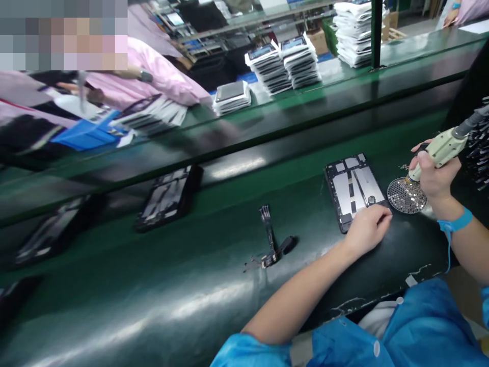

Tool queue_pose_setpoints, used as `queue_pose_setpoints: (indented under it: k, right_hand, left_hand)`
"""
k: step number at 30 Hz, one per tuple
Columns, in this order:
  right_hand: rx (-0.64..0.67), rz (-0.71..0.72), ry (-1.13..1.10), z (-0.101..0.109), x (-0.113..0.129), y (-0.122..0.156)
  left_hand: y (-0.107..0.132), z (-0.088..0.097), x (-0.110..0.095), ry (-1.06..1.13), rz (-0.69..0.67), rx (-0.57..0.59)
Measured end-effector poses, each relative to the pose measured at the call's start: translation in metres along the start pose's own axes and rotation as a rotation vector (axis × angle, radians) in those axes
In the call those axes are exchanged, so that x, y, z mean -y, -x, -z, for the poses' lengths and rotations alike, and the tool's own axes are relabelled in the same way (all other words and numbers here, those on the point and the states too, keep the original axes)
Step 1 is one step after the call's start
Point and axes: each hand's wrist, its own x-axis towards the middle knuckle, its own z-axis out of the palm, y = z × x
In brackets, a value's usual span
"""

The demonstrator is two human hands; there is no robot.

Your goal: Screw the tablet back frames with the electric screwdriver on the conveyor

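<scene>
My right hand (439,178) is wrapped round a pale green electric screwdriver (446,145). Its tip points down at the round dish full of small screws (407,201). To the left of the dish lies an opened tablet (340,191), with silver panels and dark strips showing inside. My left hand (369,227) rests at the tablet's near right corner, fingers curled together; what they hold, if anything, is hidden. A dark flex cable with a small board (270,257) lies left of the tablet on the green work surface.
More opened tablets (168,196) lie to the left, blurred. A ledge behind carries stacks of tablets with white sheets (269,69) and a blue tray (89,132). Beyond it a person in a pink sleeve (153,71) is at work. A blue wristband (456,221) with a cord circles my right wrist.
</scene>
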Motion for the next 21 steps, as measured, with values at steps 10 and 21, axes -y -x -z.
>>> queue_pose_setpoints:
  k: [10,21]
  right_hand:
    - [-0.126,0.002,0.168,0.024,-0.028,-0.016]
    - [0.101,-0.099,0.066,0.006,0.000,0.010]
  left_hand:
    - [-0.111,-0.048,-0.007,-0.254,-0.058,0.119]
    - [-0.009,0.028,0.026,-0.179,-0.144,-0.341]
